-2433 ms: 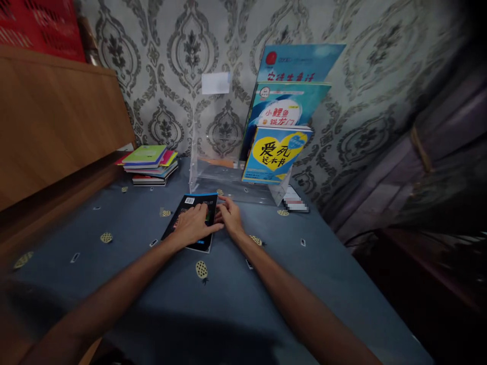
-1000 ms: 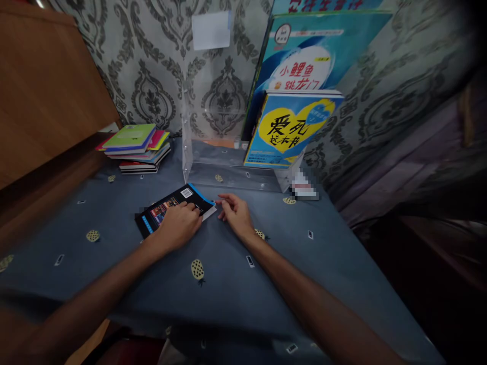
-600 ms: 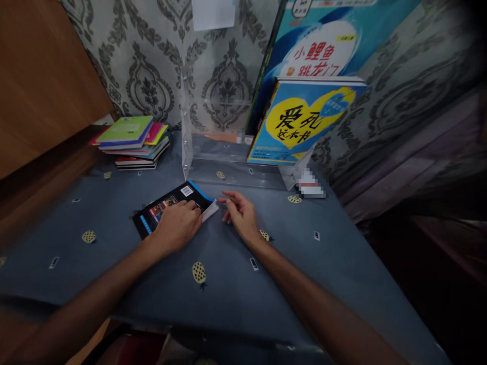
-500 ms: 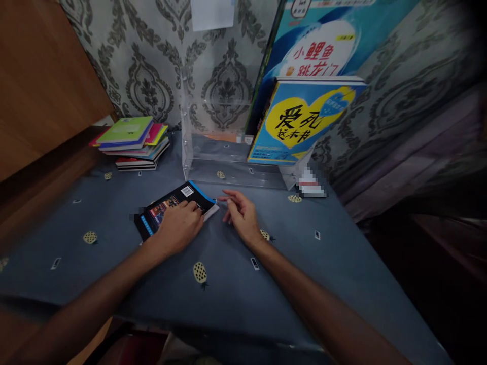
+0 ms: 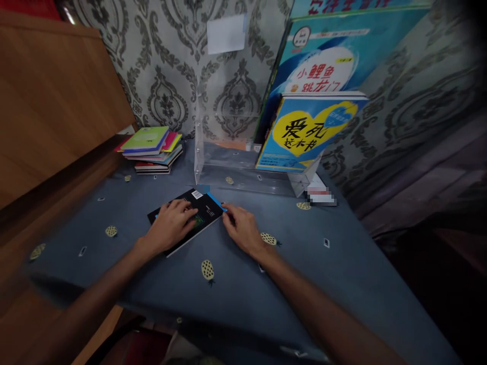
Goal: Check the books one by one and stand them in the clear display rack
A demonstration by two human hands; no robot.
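A black book [image 5: 211,215] with a blue edge strip and a white barcode lies closed and slanted on the blue-grey tablecloth. Across its cover rests my left hand [image 5: 171,225], palm down with fingers spread, hiding much of the printed pictures. My right hand [image 5: 243,229] is at the book's right corner, thumb and forefinger closed on that corner; its other fingers are curled under and partly hidden.
Behind the book stands a clear acrylic rack [image 5: 243,183]. A blue book with a yellow heart [image 5: 300,133] and larger picture books [image 5: 342,40] lean in it. Stacked books [image 5: 150,144] are at the left, a white blurred item [image 5: 320,191] at the right.
My right hand has moved from just beside the book to its corner and closed there. The left hand has flattened on the cover, which now lies down smoothly. The view has shifted.
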